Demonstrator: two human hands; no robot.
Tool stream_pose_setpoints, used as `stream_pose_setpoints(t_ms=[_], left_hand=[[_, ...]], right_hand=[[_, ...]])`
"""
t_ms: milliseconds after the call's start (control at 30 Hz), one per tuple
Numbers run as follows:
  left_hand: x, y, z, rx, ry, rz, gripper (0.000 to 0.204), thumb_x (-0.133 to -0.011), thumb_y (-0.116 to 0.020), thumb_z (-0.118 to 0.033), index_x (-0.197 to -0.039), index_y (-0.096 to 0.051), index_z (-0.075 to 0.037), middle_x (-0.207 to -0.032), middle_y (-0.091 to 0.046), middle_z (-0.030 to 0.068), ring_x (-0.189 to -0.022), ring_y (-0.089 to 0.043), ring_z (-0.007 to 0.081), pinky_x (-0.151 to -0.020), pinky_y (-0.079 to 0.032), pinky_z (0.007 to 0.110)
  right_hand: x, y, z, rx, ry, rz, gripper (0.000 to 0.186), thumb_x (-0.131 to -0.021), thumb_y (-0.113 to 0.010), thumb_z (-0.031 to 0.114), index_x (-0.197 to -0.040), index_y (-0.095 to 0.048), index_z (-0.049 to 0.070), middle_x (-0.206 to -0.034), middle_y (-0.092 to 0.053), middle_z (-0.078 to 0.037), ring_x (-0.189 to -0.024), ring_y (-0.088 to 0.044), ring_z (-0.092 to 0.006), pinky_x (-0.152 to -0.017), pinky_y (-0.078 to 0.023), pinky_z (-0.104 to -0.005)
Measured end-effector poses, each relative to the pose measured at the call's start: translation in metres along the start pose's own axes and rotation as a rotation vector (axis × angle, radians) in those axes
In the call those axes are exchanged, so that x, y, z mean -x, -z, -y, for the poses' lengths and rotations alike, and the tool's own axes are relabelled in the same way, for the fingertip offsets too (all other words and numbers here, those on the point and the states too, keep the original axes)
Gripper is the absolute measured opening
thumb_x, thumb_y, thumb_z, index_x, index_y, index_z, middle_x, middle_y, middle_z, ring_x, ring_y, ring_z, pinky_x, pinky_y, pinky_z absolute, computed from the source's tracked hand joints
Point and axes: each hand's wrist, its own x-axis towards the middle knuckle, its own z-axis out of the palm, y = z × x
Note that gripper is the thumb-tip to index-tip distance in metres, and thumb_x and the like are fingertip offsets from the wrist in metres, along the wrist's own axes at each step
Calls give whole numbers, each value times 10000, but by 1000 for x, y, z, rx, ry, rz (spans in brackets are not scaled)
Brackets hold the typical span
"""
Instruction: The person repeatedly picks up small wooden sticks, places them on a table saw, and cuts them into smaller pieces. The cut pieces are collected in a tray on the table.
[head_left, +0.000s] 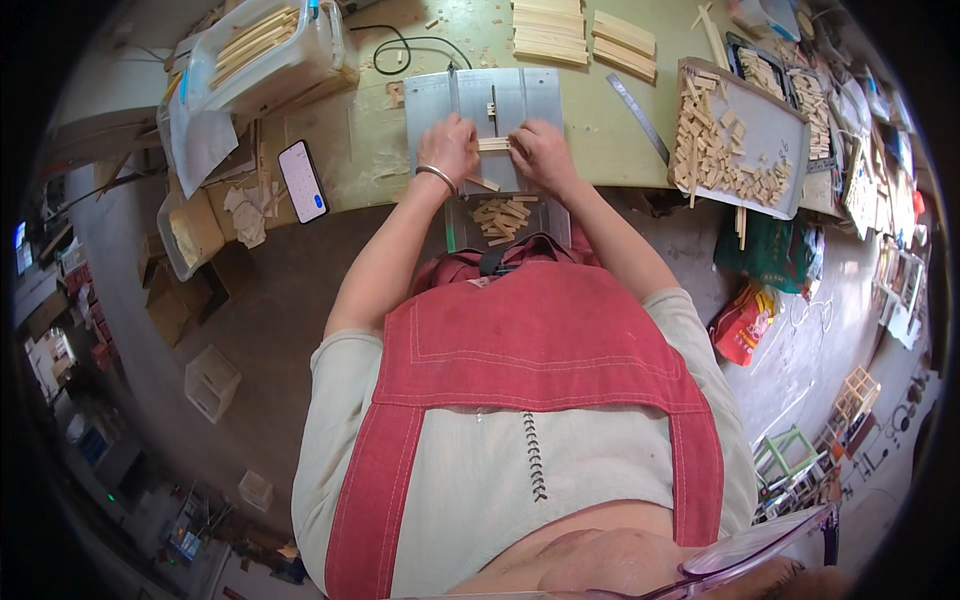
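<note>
A small metal table saw plate (430,95) sits on the bench, with a slot down its middle. My left hand (450,148) wears a bangle, and its fingers are closed on the left end of thin pale wood strips (491,144) lying crosswise over the slot. My right hand (538,152) grips their right end with curled fingers. Another short strip (483,184) lies loose on the plate near my left wrist. Below the plate's front edge, a tray holds cut wood pieces (505,215).
A green bench (620,140) carries stacked boards (548,30), a metal ruler (637,115) and a tray of small blocks (735,150) at right. At left are a phone (303,180), a black cable (405,45) and plastic bins (225,80). Bags (745,320) lie on the floor.
</note>
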Motion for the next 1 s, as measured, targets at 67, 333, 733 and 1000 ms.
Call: stream_pose_setpoints(t_ms=[67, 333, 733, 1000], left_hand=[[-5, 3, -1, 1, 7, 5, 202, -735, -806, -101, -898, -686, -109, -955, -655, 116, -918, -675, 381, -799, -565, 504], [-21, -2, 10, 7, -6, -25, 193, -726, -803, -103, -887, -696, -118, -946, -664, 107, -926, -675, 366, -811, -562, 498], [28, 27, 7, 867, 217, 197, 167, -862, -715, -83, -1022, -672, -58, -1069, -713, 92, -985, -715, 273, -900, -569, 389], [70, 57, -5, 1937, 400, 408, 431, -949, -573, -73, -1369, -581, 25, -1155, -717, 148, -1020, -729, 256, -988, -588, 381]], right_hand=[[-5, 1, -1, 8, -4, 3, 98, -850, -746, 128, -924, -700, 82, -936, -621, -105, -934, -627, -330, -803, -507, -454], [-21, 3, -8, 46, -5, 13, 118, -854, -756, 127, -944, -705, 70, -939, -629, -111, -944, -635, -333, -813, -510, -452], [20, 37, -4, -156, -437, -99, 215, -808, -777, 170, -955, -696, 35, -864, -639, -110, -832, -657, -272, -753, -547, -392], [92, 51, -2, -658, -810, -300, 171, -913, -794, 147, -966, -717, 4, -849, -727, -9, -739, -643, -65, -671, -536, -243]])
